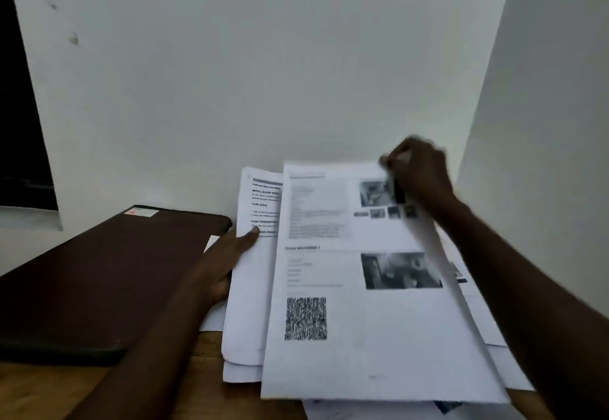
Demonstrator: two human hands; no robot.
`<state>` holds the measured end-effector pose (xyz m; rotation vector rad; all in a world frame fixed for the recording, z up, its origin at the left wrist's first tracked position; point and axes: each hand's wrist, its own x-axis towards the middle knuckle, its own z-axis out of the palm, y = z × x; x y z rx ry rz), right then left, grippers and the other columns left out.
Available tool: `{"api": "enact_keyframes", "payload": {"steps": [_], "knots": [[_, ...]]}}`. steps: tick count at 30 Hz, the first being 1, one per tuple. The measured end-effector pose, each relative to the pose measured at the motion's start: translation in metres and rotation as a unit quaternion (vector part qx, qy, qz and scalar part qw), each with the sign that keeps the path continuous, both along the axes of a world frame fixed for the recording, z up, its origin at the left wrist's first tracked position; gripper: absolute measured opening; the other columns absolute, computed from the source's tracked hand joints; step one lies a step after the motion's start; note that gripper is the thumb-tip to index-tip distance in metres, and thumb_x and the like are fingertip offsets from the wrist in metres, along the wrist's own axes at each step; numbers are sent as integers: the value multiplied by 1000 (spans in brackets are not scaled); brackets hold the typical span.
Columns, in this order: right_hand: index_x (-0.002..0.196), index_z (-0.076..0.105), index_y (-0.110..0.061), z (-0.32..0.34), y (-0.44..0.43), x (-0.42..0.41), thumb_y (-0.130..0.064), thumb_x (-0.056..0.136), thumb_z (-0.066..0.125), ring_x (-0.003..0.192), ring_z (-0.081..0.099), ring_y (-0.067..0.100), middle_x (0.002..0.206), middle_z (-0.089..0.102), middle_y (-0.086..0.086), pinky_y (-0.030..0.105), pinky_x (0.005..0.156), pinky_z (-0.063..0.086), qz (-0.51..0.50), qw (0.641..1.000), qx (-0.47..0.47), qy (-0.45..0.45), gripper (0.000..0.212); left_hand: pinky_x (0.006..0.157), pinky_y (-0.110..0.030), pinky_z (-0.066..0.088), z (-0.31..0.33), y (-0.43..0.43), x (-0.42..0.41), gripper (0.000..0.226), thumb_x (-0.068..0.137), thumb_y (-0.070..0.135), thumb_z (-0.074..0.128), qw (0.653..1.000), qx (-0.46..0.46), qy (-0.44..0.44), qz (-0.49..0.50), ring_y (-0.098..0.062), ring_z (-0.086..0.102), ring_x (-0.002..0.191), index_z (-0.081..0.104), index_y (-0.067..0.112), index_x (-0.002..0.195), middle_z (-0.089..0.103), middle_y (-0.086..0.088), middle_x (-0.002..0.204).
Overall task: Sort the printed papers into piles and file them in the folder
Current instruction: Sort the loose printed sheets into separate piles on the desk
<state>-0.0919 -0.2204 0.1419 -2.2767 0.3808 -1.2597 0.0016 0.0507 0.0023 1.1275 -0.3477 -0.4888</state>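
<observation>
A printed sheet (362, 320) with photos and a QR code is lifted at its far right corner, where my right hand (421, 175) pinches it; the hand is blurred. Under it lies a spread of more printed papers (487, 330). To the left a smaller pile of text pages (250, 304) rests on the table, and my left hand (224, 258) lies flat on its left edge, thumb on the print. A dark brown folder (99, 281) lies shut at the left, with a small label near its far edge.
The wooden table (49, 393) shows at the front left. A white wall (263, 73) rises right behind the papers, with another white panel (543, 123) at the right. A dark opening (19, 123) is at the far left.
</observation>
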Motion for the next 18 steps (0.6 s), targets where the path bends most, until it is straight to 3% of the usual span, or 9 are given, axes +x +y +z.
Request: {"api": "enact_keyframes", "payload": {"steps": [2, 7, 11, 16, 18], "knots": [[82, 67, -9, -41, 7, 6, -18, 84, 71, 73, 52, 13, 79, 60, 4, 12, 54, 30, 42, 997, 18, 61, 10, 92, -52, 53, 0, -2, -3, 34, 100, 16, 48, 1000, -9, -4, -28, -35, 64, 115, 56, 6, 131, 66, -16, 126], [83, 64, -12, -70, -4, 24, -18, 88, 65, 76, 49, 14, 83, 60, 3, 21, 56, 27, 26, 996, 66, 62, 8, 90, -49, 54, 1, -7, -4, 31, 101, 18, 47, 999, 1, -18, -43, -33, 66, 111, 58, 8, 128, 67, -15, 123], [90, 65, -10, -70, -7, 27, -16, 88, 63, 66, 45, -2, 83, 61, 3, -1, 58, 32, 31, 996, 82, 31, 6, 94, -53, 51, 1, -11, -4, 36, 102, 19, 46, 998, 8, -27, -61, -38, 61, 117, 54, 6, 134, 64, -18, 128], [101, 63, -14, -74, 3, 33, -18, 89, 63, 66, 50, -1, 69, 56, -3, 0, 56, 34, 59, 994, 87, 11, 12, 93, -50, 54, 3, -15, -8, 37, 101, 25, 47, 995, 26, -48, -83, -36, 63, 115, 56, 7, 132, 65, -16, 127], [106, 63, -14, -75, 8, 37, -20, 90, 63, 69, 54, 9, 69, 58, -3, 6, 57, 36, 67, 993, 96, -3, 17, 92, -49, 55, 3, -16, -10, 35, 99, 21, 52, 993, 42, -68, -85, -37, 64, 113, 58, 6, 130, 67, -17, 124]]}}
